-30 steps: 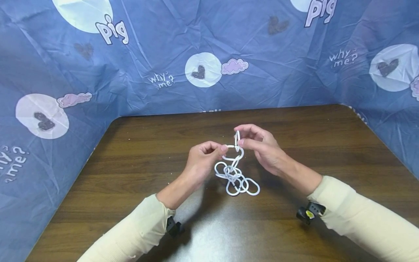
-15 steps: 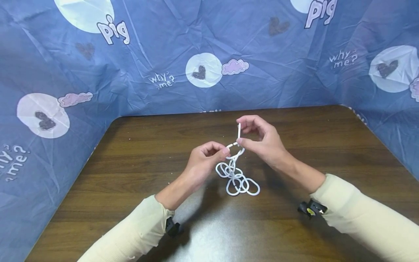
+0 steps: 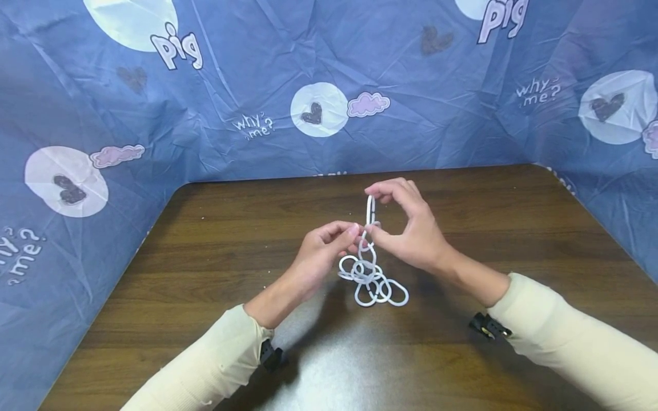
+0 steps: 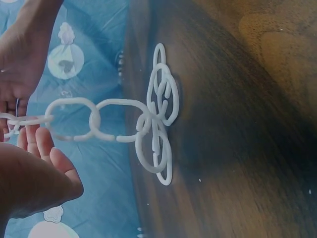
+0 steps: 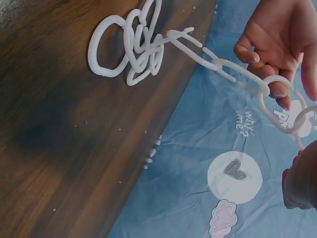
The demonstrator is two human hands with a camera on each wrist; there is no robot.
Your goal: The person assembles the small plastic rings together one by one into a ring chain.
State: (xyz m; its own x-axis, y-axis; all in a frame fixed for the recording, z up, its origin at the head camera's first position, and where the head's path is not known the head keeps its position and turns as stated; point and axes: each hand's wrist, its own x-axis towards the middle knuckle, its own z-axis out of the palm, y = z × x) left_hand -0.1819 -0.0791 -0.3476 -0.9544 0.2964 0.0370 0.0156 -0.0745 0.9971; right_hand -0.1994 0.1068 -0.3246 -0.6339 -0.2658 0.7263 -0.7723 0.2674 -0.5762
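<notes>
A chain of white plastic links (image 3: 369,212) hangs between both hands above the table, its lower part lying in a loose heap. My right hand (image 3: 417,231) holds the topmost link upright, with the thumb at its lower end and a fingertip at its upper end. From the left, my left hand (image 3: 320,254) pinches the chain with thumb and fingers just below that link. In the left wrist view, linked white loops (image 4: 120,102) run down to the heap. The right wrist view shows the heaped links (image 5: 92,52) on the wood; the right fingertips are partly cut off there.
The dark wooden table (image 3: 216,257) has a few tiny white specks on it. A blue printed cloth (image 3: 247,68) hangs behind and along both sides. Black wrist straps (image 3: 271,355) sit at both cream sleeves (image 3: 555,331).
The right hand has risen slightly and spread its thumb and finger along the top link. The left fingers have shifted slightly right along the chain. The heap stays on the table.
</notes>
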